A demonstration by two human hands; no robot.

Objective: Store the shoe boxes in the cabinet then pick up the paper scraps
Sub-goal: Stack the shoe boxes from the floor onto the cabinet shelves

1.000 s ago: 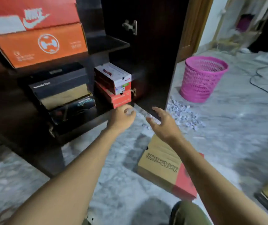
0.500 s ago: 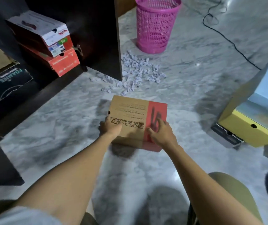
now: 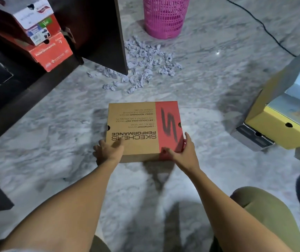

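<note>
Since 1 second ago both hands have dropped away from the cabinet shelf and come down onto the brown-and-red shoe box [image 3: 138, 128]. Over the last half second they have slid out to its 2 near corners, and the box now sits squarer to the person. The left hand [image 3: 107, 151] wraps the near left corner, thumb laid on the lid and fingers curled down the side. The right hand [image 3: 182, 151] clamps the near right corner on the red band, thumb on the near edge and fingers up the side wall. So each grip is closed on the box, narrow and firm.

The box lies between the grips with its lid shut, low over the marble floor [image 3: 54, 142]; I cannot tell whether it has left the floor yet.

Beyond the grips lies the heap of paper scraps [image 3: 142, 66], and past them stands the pink basket [image 3: 165, 17]. Ahead and to the left of the left grip is the open cabinet [image 3: 27, 95], where a red box [image 3: 51, 53] carries a white-topped box [image 3: 34, 20]; its open door [image 3: 100, 30] stands between the shelf and the scraps. Off to the right of the right grip a yellow box [image 3: 280, 131] waits on the floor.

My reading: one box has just been shelved and this is the next pick-up. The lift and the carry to the left come next, at least 1 more box follows, and the scraps are untouched
</note>
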